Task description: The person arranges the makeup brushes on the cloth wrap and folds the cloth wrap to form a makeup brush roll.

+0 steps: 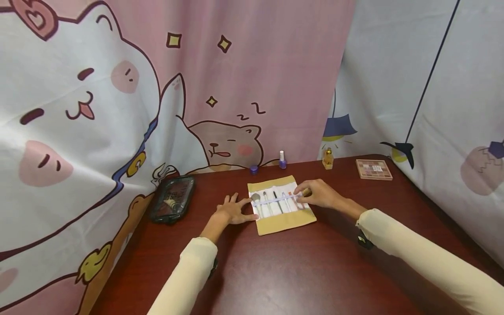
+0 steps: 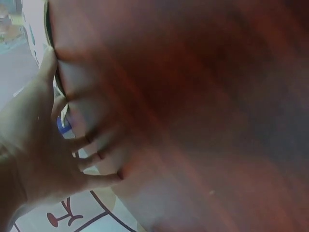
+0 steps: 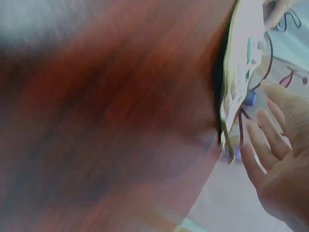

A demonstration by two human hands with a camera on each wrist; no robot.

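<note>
A yellow brush roll (image 1: 285,222) lies unfolded on the table, its white inside facing up. Several slim makeup brushes (image 1: 277,202) stand side by side under a pale strap, with a fluffy grey-headed brush (image 1: 256,197) at the left end. My left hand (image 1: 231,212) has its thumb and index finger at the roll's left edge, and its other fingers spread over the table. Over the roll's right end reaches my right hand (image 1: 320,194), its fingers loosely extended near the rightmost brushes, partly covering them. The right wrist view shows those fingers apart, gripping nothing visible.
A dark glossy pouch (image 1: 172,199) lies left on the reddish-brown table (image 1: 275,271). Along the back stand a small purple jar (image 1: 253,169), a purple nail polish bottle (image 1: 282,161) and a golden bottle (image 1: 327,159). An eyeshadow palette (image 1: 374,169) lies back right. Printed curtains (image 1: 291,78) hang behind.
</note>
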